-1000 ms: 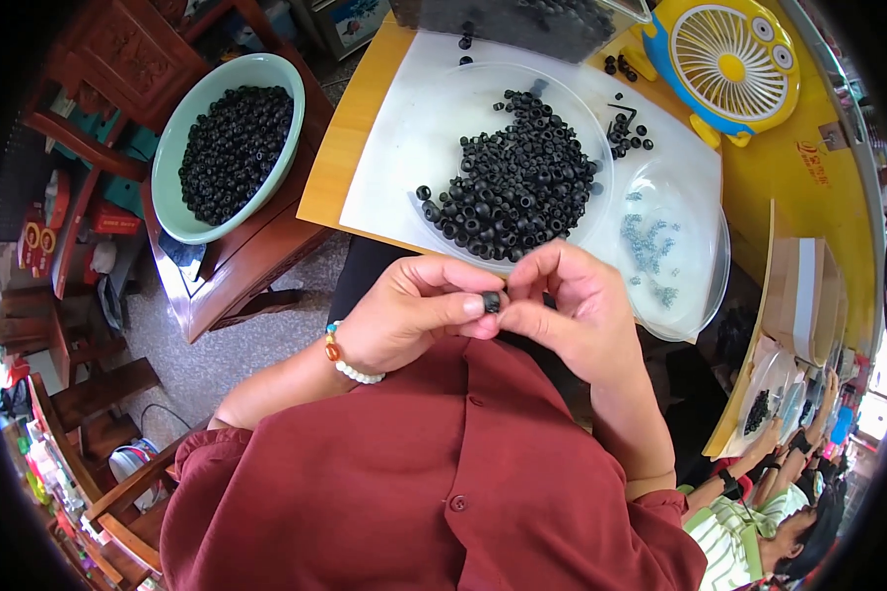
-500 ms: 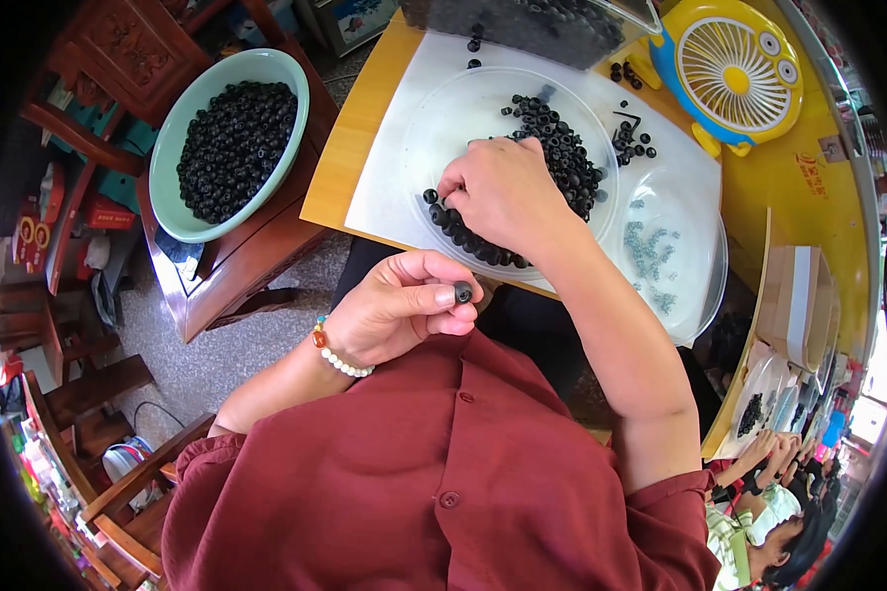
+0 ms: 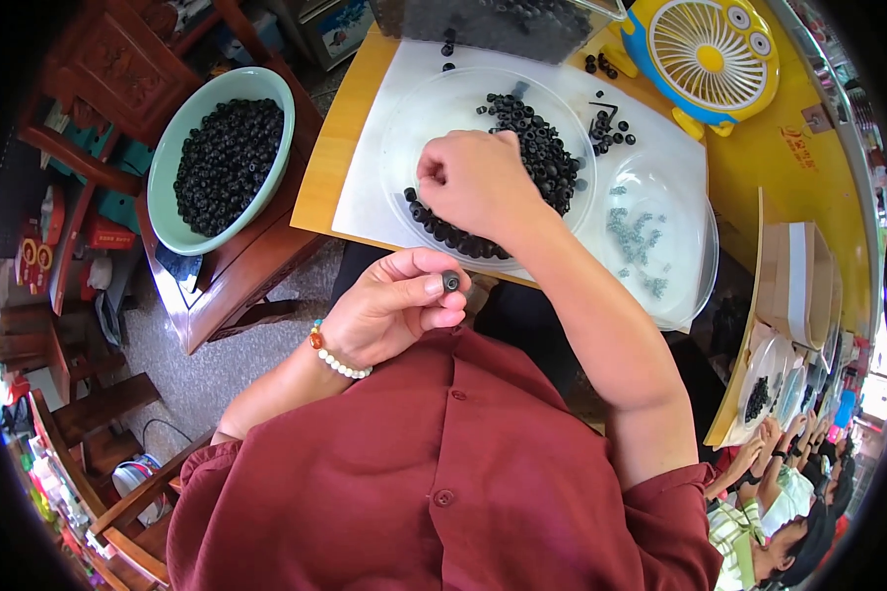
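Between the thumb and fingers of my left hand (image 3: 389,300) is a small round black knob (image 3: 450,281), a hole showing in its end. My right hand (image 3: 475,182) is over a clear round dish (image 3: 404,138), its fingers curled closed; whatever they hold, if anything, is hidden. Many like black knobs (image 3: 542,148) lie heaped in the dish, and a line of them runs along its near edge below my right hand. To the right, a clear tray (image 3: 698,266) carries small transparent pieces (image 3: 636,241).
A pale green basin (image 3: 278,163) full of black knobs stands at left on a wooden stool (image 3: 212,300). Behind the dish is a clear bin (image 3: 493,44) of black pieces. A yellow-and-blue fan (image 3: 710,59) and a bent black rod (image 3: 604,110) lie rightward. Other people (image 3: 769,512) sit far right.
My right hand has shifted slightly left and up off the knobs, its fingers more curled. The left hand's knob has turned a little. The whole view has shifted slightly.
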Action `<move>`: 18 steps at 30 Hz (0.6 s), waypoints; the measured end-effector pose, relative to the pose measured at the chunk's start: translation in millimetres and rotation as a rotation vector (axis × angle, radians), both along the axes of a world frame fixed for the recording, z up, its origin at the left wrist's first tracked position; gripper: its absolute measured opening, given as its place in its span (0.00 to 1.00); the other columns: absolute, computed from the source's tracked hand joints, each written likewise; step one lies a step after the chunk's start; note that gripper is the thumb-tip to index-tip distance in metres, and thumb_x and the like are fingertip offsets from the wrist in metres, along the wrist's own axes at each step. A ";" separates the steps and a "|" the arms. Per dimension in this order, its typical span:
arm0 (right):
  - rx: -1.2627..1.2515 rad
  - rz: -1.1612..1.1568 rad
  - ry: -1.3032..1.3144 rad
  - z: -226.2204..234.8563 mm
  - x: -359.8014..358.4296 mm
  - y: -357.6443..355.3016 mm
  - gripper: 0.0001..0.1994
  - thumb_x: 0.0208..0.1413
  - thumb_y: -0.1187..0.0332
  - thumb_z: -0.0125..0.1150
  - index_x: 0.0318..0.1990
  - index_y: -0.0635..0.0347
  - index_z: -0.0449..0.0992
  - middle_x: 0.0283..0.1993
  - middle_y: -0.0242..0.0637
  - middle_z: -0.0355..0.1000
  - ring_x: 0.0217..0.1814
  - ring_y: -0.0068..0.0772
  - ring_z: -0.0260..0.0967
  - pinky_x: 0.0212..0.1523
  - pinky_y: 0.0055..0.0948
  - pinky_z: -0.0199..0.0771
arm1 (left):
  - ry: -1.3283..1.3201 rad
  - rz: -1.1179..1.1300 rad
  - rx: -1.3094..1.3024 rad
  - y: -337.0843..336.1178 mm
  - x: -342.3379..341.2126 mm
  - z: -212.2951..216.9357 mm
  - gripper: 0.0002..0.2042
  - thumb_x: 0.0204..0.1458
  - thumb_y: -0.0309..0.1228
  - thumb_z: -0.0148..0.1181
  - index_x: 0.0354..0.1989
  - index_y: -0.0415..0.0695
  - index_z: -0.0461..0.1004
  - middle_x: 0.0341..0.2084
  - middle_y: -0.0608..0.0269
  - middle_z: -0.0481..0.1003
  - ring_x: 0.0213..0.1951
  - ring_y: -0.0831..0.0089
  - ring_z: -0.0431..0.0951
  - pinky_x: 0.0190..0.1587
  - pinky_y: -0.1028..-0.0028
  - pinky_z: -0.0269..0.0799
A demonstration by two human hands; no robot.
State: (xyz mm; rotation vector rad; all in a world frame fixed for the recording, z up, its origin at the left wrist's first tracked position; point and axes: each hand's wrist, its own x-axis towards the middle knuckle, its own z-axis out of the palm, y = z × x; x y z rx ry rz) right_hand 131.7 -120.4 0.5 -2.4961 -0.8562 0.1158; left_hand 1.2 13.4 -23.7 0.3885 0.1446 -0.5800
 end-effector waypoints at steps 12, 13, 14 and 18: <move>1.039 -0.193 0.947 26.8 -66.5 -70.8 0.06 0.53 0.75 0.58 0.38 0.66 0.73 0.33 0.34 0.73 0.33 0.21 0.69 0.37 0.19 0.71 | -0.002 0.041 -0.071 -10.6 8.1 10.1 0.10 0.56 0.20 0.51 0.45 0.40 0.73 0.41 0.52 0.74 0.41 0.67 0.78 0.44 0.72 0.78; 1.070 -0.227 1.014 28.9 -72.7 -73.5 0.08 0.53 0.77 0.59 0.40 0.67 0.74 0.35 0.35 0.73 0.34 0.22 0.70 0.39 0.20 0.72 | -0.001 0.040 -0.062 -12.7 8.5 11.4 0.10 0.56 0.21 0.51 0.45 0.40 0.73 0.41 0.52 0.75 0.41 0.67 0.78 0.44 0.72 0.78; 1.072 -0.232 1.012 29.7 -78.0 -75.8 0.08 0.53 0.77 0.59 0.40 0.67 0.74 0.35 0.35 0.73 0.34 0.22 0.70 0.39 0.20 0.72 | -0.002 0.037 -0.053 -14.7 9.0 12.8 0.11 0.55 0.21 0.51 0.46 0.41 0.73 0.40 0.53 0.75 0.41 0.67 0.78 0.44 0.73 0.78; 1.235 -0.221 1.047 30.0 -91.6 -82.3 0.07 0.51 0.77 0.62 0.39 0.66 0.75 0.36 0.34 0.74 0.37 0.19 0.70 0.41 0.19 0.71 | 0.007 0.008 -0.055 -19.1 8.8 18.6 0.12 0.56 0.21 0.51 0.47 0.41 0.72 0.39 0.54 0.76 0.40 0.68 0.79 0.44 0.73 0.78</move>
